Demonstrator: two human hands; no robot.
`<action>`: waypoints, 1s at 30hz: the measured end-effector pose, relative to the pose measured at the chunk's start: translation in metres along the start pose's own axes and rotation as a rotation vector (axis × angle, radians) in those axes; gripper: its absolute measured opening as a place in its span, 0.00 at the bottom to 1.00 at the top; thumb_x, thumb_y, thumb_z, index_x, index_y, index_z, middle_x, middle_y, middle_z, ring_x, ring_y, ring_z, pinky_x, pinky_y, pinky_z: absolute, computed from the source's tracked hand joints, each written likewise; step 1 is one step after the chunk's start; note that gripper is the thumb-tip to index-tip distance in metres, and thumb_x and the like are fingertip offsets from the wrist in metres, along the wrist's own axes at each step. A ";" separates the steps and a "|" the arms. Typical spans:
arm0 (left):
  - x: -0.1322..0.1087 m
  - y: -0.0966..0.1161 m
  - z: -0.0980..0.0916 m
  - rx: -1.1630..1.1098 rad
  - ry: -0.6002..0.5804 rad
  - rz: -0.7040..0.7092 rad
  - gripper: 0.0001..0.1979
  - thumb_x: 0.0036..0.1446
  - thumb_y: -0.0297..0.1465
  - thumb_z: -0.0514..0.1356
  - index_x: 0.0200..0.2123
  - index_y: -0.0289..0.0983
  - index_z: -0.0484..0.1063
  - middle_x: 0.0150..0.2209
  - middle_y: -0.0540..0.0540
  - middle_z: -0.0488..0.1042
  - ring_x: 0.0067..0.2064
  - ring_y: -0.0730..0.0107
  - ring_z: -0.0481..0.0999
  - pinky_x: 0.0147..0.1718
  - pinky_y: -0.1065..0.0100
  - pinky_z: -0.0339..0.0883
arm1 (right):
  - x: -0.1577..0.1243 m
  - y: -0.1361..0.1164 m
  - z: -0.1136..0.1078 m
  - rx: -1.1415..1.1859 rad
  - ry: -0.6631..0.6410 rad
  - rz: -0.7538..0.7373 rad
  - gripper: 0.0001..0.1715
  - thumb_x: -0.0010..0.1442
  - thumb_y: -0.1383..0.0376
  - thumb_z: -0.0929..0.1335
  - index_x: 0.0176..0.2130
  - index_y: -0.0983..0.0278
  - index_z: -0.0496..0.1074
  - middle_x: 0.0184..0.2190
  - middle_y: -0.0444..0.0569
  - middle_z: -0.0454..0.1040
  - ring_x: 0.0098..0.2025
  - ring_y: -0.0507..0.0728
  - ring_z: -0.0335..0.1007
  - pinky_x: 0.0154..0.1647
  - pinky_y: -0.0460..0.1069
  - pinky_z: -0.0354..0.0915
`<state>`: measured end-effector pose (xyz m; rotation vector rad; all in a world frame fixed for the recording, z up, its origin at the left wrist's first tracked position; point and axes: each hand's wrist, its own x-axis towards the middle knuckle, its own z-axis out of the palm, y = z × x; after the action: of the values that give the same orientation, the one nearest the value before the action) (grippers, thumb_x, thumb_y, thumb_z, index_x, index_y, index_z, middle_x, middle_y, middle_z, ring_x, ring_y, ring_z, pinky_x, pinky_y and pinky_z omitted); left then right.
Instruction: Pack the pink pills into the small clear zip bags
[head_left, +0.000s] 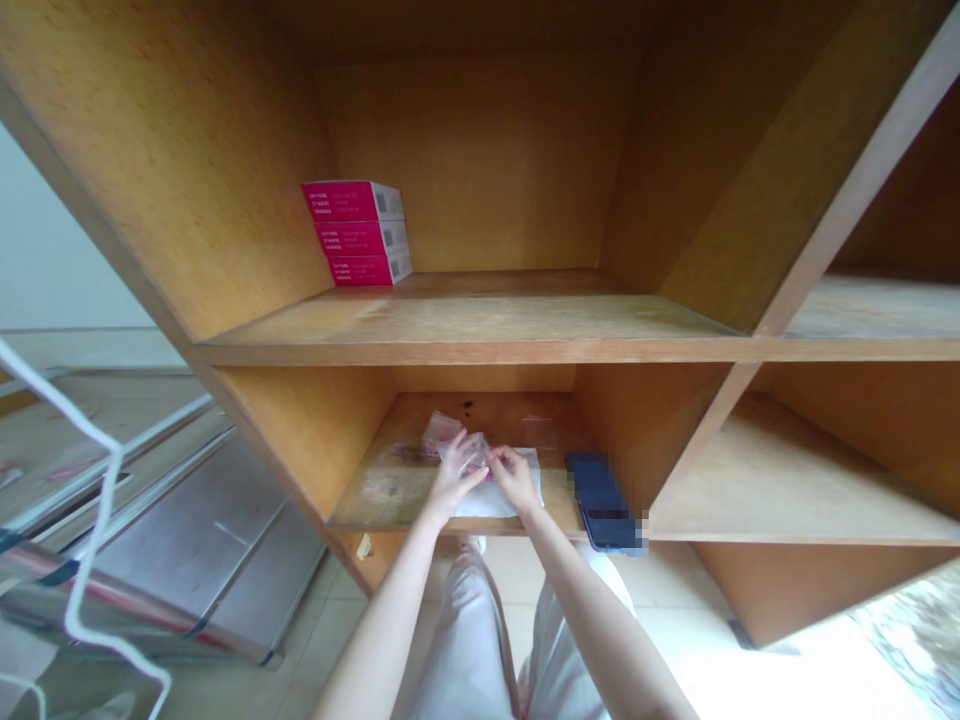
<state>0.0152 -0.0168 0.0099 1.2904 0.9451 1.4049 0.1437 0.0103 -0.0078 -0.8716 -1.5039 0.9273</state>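
Note:
Both my hands reach into the lower shelf compartment [375,490] of a wooden shelf unit. My left hand [452,483] and my right hand [513,477] together pinch a small clear plastic bag [466,453] held just above the shelf board. Under my hands lies a white sheet or flat packet [491,500]. Another small clear bag [438,433] rests behind on the board, and a further one [538,430] lies to the right. What is inside the held bag is too small to tell.
A dark phone [604,505] lies at the right of the same compartment, near its front edge. Three pink boxes [360,232] are stacked at the back left of the upper shelf [480,335]. Metal panels [187,530] lean on the floor at left. A white cable [82,500] hangs near the camera.

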 end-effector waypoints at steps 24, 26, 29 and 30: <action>-0.002 0.006 -0.021 -0.401 0.123 -0.269 0.21 0.47 0.42 0.58 0.40 0.31 0.69 0.31 0.40 0.77 0.39 0.54 0.75 0.40 0.55 0.67 | -0.001 0.010 0.000 -0.177 0.139 -0.038 0.10 0.59 0.63 0.54 0.35 0.62 0.61 0.28 0.45 0.65 0.31 0.53 0.63 0.33 0.46 0.59; -0.001 0.004 -0.023 -0.385 0.138 -0.275 0.22 0.48 0.43 0.57 0.39 0.31 0.69 0.27 0.41 0.77 0.37 0.56 0.76 0.39 0.56 0.68 | -0.001 0.009 0.000 -0.174 0.110 -0.052 0.11 0.59 0.64 0.54 0.35 0.62 0.62 0.29 0.45 0.66 0.31 0.53 0.63 0.34 0.46 0.60; -0.001 0.001 -0.023 -0.340 0.138 -0.249 0.20 0.47 0.41 0.59 0.38 0.31 0.70 0.27 0.42 0.77 0.35 0.58 0.77 0.37 0.57 0.68 | -0.001 0.009 0.002 -0.173 0.052 -0.089 0.12 0.59 0.65 0.55 0.35 0.62 0.64 0.30 0.47 0.67 0.33 0.53 0.64 0.36 0.47 0.60; -0.002 0.000 -0.023 -0.323 0.136 -0.238 0.19 0.46 0.40 0.60 0.37 0.31 0.70 0.27 0.42 0.77 0.34 0.58 0.77 0.36 0.58 0.69 | -0.001 0.008 0.002 -0.174 0.029 -0.109 0.12 0.59 0.65 0.55 0.36 0.62 0.65 0.31 0.48 0.68 0.35 0.54 0.65 0.37 0.48 0.60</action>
<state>-0.0072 -0.0172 0.0066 0.8238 0.8857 1.4021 0.1420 0.0128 -0.0156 -0.9140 -1.6076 0.7090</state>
